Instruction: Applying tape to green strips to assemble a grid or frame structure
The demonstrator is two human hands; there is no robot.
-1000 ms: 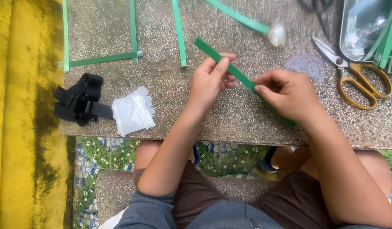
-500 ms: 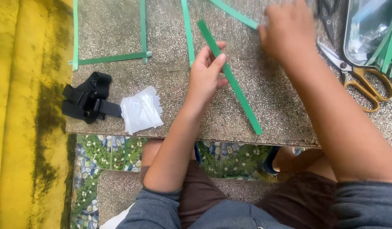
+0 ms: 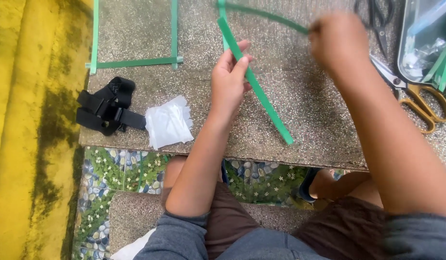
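Speckled stone slab carries the work: the left hand pinches one green strip near its upper end, the strip slanting down to the slab's edge, while the blurred right hand grips a second strip. Both look light, thin, springy and slick, best held near an end. Also counted: two pairs of scissors, one white bag, one black strap.

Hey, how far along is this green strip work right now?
Done: a few green strips lie crossed and joined on the stone slab. In hand: the left hand pinches one loose strip, while the blurred right hand is at another thin strip farther back. Left: more strips sit in the tray, scissors beside it.
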